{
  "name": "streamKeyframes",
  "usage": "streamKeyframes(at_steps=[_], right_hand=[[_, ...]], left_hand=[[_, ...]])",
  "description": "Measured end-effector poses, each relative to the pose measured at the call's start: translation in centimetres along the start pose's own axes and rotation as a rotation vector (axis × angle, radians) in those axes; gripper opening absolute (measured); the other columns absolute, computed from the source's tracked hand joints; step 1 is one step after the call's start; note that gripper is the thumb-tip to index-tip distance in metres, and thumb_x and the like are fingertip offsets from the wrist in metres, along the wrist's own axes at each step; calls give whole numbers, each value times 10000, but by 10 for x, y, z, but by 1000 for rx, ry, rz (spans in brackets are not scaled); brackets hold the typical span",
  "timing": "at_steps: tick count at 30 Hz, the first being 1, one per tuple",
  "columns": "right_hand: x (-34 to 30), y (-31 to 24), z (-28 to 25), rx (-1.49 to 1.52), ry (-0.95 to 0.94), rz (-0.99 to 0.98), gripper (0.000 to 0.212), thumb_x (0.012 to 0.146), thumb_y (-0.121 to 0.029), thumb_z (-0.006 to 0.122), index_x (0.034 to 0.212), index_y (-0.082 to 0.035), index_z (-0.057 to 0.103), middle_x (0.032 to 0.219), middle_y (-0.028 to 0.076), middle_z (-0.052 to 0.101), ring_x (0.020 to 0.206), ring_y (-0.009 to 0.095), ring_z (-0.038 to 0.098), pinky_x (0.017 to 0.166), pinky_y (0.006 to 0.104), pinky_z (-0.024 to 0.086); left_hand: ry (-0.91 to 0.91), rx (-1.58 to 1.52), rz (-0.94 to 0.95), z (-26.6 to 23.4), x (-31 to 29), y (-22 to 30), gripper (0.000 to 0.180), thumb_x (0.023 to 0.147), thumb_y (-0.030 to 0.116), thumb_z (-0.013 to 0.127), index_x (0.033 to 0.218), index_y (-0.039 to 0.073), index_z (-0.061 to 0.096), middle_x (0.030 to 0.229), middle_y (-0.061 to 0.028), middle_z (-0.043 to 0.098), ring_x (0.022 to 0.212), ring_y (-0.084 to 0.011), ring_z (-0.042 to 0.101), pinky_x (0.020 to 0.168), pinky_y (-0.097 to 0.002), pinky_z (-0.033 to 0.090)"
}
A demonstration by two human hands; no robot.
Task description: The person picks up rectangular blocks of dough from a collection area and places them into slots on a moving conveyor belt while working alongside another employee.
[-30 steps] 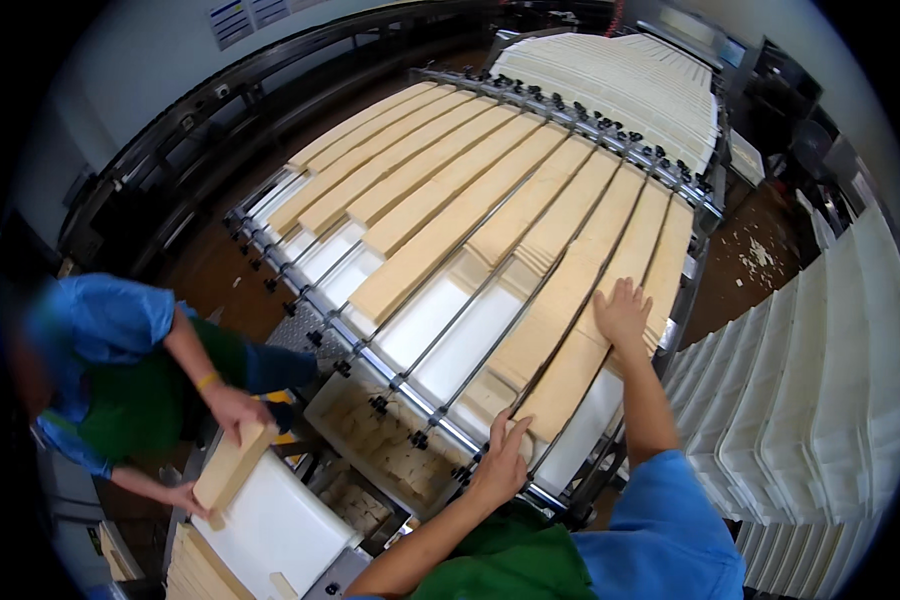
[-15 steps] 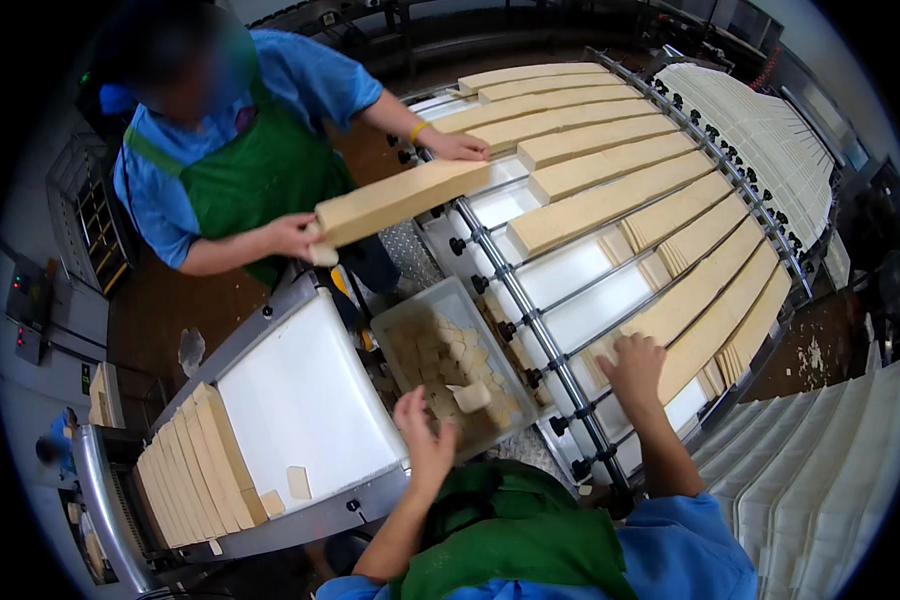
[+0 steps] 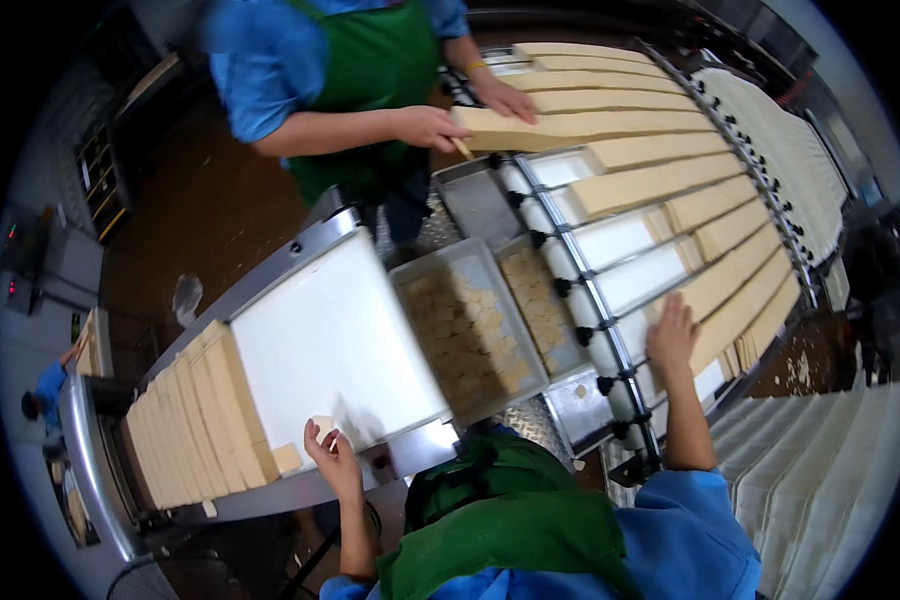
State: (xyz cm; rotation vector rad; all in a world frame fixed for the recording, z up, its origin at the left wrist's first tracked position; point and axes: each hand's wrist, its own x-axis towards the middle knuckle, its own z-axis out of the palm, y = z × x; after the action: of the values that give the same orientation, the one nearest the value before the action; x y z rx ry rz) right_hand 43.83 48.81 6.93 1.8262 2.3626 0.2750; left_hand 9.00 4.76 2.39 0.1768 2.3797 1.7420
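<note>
At the near edge of the white belt (image 3: 320, 340), my left hand (image 3: 335, 465) is closed in a pinch on a thin, pale square piece (image 3: 324, 430). Another such piece (image 3: 287, 458) lies just left of it, against a bank of long beige stacks (image 3: 235, 390). My right hand (image 3: 673, 335) has its fingers stretched out against the near end of a long beige stack (image 3: 735, 285) on the railed lanes. Across from me, a co-worker's two hands (image 3: 435, 128) hold a long stack (image 3: 580, 125) at the head of a lane.
Between belt and lanes stands a grey bin (image 3: 402, 275) of loose square pieces, with a narrower tray (image 3: 560, 320) of pieces beside it. A metal bar (image 3: 595, 290) with black knobs crosses the lane ends. White pleated sheets (image 3: 810, 470) hang at the lower right.
My left hand moved left from above the bin to the belt edge and pinched a piece; the piece over the bin is gone. The co-worker carried the long stack onto the lanes.
</note>
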Motion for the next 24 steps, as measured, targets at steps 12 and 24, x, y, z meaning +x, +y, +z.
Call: streamKeyframes(at_steps=[12,24], right_hand=[[-20,-150,-23,428,660,-364,676,746,-134,600,1383,-73,382,1445,268,291,1292,448,334,1018,540,311],[-156,-529,-56,563,96,-1031,569,743,-228,669,1253,-29,514,1413,204,353,1315,376,302,1043,504,264]], left_hand=[[400,858,-363,-155,56,-89,907,710,364,769,1362,-24,273,1322,-325,280,1199,-475,307,985,-536,330],[351,651,-323,-137,76,-57,886,671,367,795,1317,-24,333,1229,-309,383,1112,-466,407,947,-495,377]])
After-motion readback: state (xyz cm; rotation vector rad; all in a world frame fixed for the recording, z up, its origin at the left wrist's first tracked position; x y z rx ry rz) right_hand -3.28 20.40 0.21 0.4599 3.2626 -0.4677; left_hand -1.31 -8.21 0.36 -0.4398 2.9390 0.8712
